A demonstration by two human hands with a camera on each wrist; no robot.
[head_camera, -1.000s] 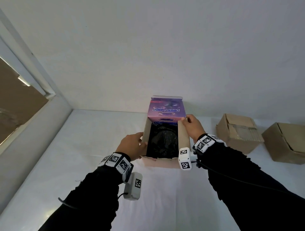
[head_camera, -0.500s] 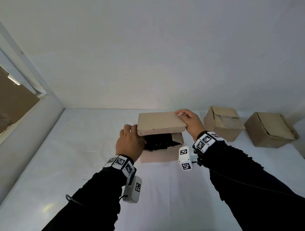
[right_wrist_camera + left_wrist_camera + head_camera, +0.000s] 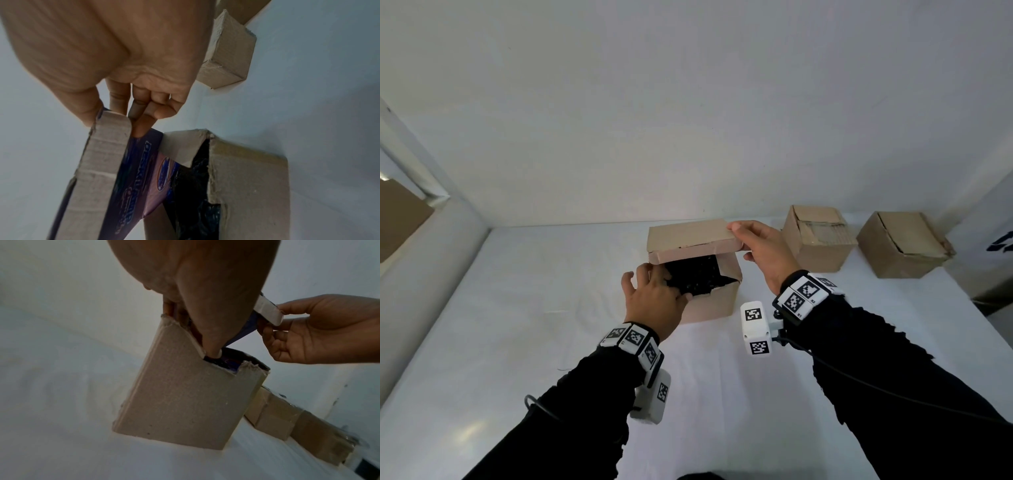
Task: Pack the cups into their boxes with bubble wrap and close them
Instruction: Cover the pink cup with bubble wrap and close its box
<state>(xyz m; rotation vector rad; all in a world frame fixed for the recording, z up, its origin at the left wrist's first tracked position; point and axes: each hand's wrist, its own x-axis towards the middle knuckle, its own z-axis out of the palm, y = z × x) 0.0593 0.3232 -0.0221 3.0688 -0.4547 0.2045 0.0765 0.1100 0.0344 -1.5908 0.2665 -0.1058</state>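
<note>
A brown cardboard box (image 3: pixel 714 303) stands mid-table, stuffed with black bubble wrap (image 3: pixel 697 274); no cup shows. Its lid (image 3: pixel 688 234), purple-printed inside (image 3: pixel 133 170), hangs half lowered over the opening. My right hand (image 3: pixel 760 250) pinches the lid's front tuck flap (image 3: pixel 267 311) at the right corner, thumb under and fingers over. My left hand (image 3: pixel 654 298) grips the box at its front left corner. Its thumb (image 3: pixel 205 331) dips inside the front wall (image 3: pixel 180 402) against the wrap. A side flap (image 3: pixel 180 146) stands bent inward at the right.
Two more closed brown boxes (image 3: pixel 816 240) (image 3: pixel 900 246) stand at the back right on the white table (image 3: pixel 517 308). A padded ledge (image 3: pixel 421 274) runs along the left edge. A dark-marked object (image 3: pixel 996 246) sits at the far right.
The lid swung from upright down over the opening, held by my right hand. My left hand shifted from the box's left side to its front left corner, thumb inside.
</note>
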